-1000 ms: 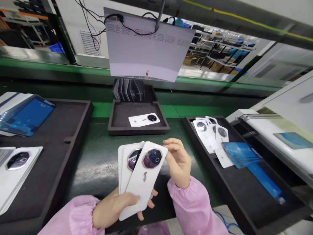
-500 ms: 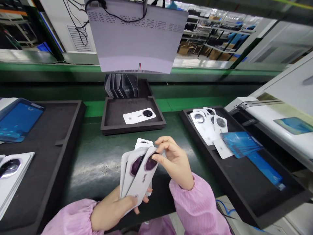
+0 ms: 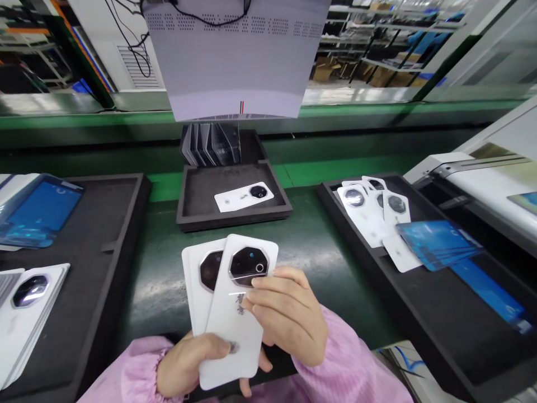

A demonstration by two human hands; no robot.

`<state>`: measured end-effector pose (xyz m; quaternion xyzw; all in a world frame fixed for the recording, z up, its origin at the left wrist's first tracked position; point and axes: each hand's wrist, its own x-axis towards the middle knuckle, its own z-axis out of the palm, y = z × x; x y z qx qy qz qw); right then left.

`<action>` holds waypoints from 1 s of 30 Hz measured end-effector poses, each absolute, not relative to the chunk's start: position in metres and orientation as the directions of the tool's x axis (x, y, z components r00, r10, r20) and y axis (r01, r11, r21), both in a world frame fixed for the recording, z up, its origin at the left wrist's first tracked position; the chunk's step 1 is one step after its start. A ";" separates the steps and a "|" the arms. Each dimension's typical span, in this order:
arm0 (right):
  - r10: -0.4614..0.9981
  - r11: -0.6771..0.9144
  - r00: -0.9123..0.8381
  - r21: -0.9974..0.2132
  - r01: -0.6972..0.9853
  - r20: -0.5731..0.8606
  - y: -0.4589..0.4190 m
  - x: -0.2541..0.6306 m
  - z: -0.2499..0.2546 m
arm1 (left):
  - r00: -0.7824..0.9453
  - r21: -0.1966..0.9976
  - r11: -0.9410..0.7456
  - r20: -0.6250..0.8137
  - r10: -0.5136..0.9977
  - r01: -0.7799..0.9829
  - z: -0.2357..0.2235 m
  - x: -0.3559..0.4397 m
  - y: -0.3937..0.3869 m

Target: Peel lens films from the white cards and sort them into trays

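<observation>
Several white phone back panels (image 3: 239, 352), each with a dark octagonal camera area, are fanned out in my left hand (image 3: 188, 361). Its thumb presses on the lower part of the front panel, and fingertips show behind the right edge. My right hand (image 3: 293, 319) grips that front panel's right edge, fingers laid over its face below the camera area. The right thumb is hidden behind the panel. A single white panel (image 3: 235, 200) lies flat in the small dark tray (image 3: 197, 208) beyond my hands.
Dark panels (image 3: 212, 144) stand in a row at that tray's back. The left tray (image 3: 121, 224) holds white panels (image 3: 36, 313) and blue film sheets (image 3: 46, 210). In the right tray (image 3: 436, 336) are white panels (image 3: 364, 218) and blue sheets (image 3: 436, 243). A monitor back (image 3: 235, 67) hangs above.
The right hand has moved down from the front panel's top right corner to its right side, fingers now over its face. The fanned panels have turned more squarely toward me, still in the left hand.
</observation>
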<state>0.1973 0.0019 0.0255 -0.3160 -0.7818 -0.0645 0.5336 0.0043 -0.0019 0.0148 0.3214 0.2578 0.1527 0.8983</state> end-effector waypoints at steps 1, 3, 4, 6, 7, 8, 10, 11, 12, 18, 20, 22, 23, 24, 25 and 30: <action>0.421 0.796 -0.228 -0.237 0.557 0.878 0.002 0.197 0.026 | 0.824 0.652 0.750 -0.360 0.437 -0.113 0.014 0.004 -0.002; 0.412 0.802 -0.224 -0.235 0.549 0.883 0.003 0.197 0.027 | 0.829 0.647 0.754 -0.355 0.432 -0.116 0.014 0.004 -0.002; 0.410 0.804 -0.226 -0.233 0.546 0.884 0.003 0.197 0.027 | 0.828 0.644 0.756 -0.354 0.434 -0.120 0.014 0.005 -0.002; 0.411 0.801 -0.216 -0.238 0.550 0.886 0.003 0.196 0.027 | 0.825 0.636 0.762 -0.360 0.435 -0.124 0.015 0.005 -0.002; 0.415 0.798 -0.215 -0.241 0.552 0.884 0.003 0.196 0.027 | 0.824 0.634 0.763 -0.362 0.437 -0.127 0.016 0.006 -0.002; 0.416 0.797 -0.213 -0.242 0.553 0.884 0.004 0.196 0.027 | 0.822 0.632 0.764 -0.362 0.440 -0.131 0.017 0.006 -0.002; 0.402 0.802 -0.205 -0.234 0.550 0.892 0.004 0.196 0.027 | 0.821 0.633 0.764 -0.367 0.438 -0.125 0.020 0.006 -0.002; 0.396 0.804 -0.203 -0.231 0.549 0.896 0.004 0.196 0.027 | 0.820 0.635 0.762 -0.369 0.438 -0.122 0.021 0.006 -0.002; 0.395 0.804 -0.203 -0.230 0.548 0.896 0.004 0.196 0.027 | 0.818 0.637 0.761 -0.370 0.440 -0.121 0.021 0.006 -0.003; 0.450 0.788 -0.211 -0.275 0.550 0.868 0.003 0.197 0.025 | 0.821 0.633 0.768 -0.384 0.423 -0.100 0.018 0.004 -0.005; 0.455 0.787 -0.210 -0.281 0.549 0.865 0.004 0.197 0.023 | 0.825 0.631 0.770 -0.385 0.414 -0.092 0.017 0.004 -0.004; 0.455 0.788 -0.203 -0.285 0.545 0.867 0.004 0.197 0.022 | 0.828 0.626 0.774 -0.385 0.408 -0.090 0.017 0.005 -0.004; 0.453 0.789 -0.199 -0.287 0.543 0.869 0.005 0.196 0.022 | 0.829 0.622 0.778 -0.385 0.405 -0.091 0.017 0.005 -0.004; 0.454 0.789 -0.200 -0.287 0.542 0.868 0.005 0.196 0.021 | 0.830 0.617 0.781 -0.384 0.404 -0.094 0.017 0.005 -0.003; 0.457 0.787 -0.200 -0.289 0.545 0.867 0.005 0.196 0.022 | 0.830 0.612 0.785 -0.384 0.404 -0.098 0.017 0.006 -0.003; 0.466 0.782 -0.212 -0.288 0.553 0.859 0.006 0.197 0.023 | 0.833 0.615 0.782 -0.379 0.403 -0.099 0.018 0.006 -0.003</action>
